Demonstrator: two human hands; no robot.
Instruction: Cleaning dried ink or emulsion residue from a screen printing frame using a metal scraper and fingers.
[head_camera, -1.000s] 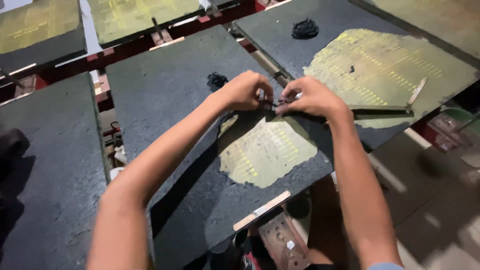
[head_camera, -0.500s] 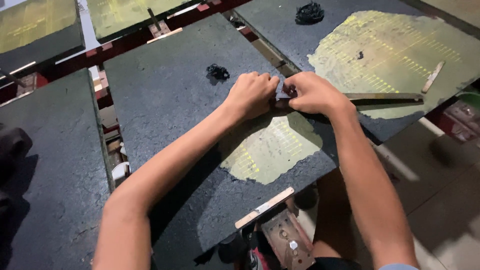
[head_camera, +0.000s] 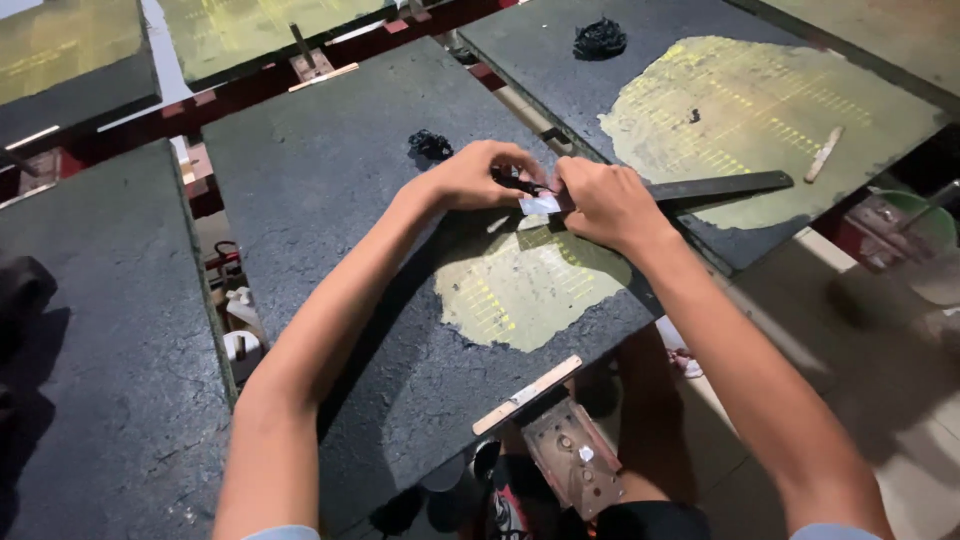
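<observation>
My two hands meet over the middle dark board, just above its worn yellow patch. My left hand pinches a small white piece together with some black material. Touching the same white piece, my right hand is closed on the near end of a long dark flat bar. That bar runs off to the right across the neighbouring board. Fingers hide how the white piece and the bar join.
Black clumps lie on the middle board and on the right board. A pale wooden stick rests on the right board's large yellow patch. Another dark board is at left. A wooden strip and metal bracket sit at the near edge.
My hands have stayed joined at the bar's end, shifting only slightly over the board. The small white piece now shows between my fingers.
</observation>
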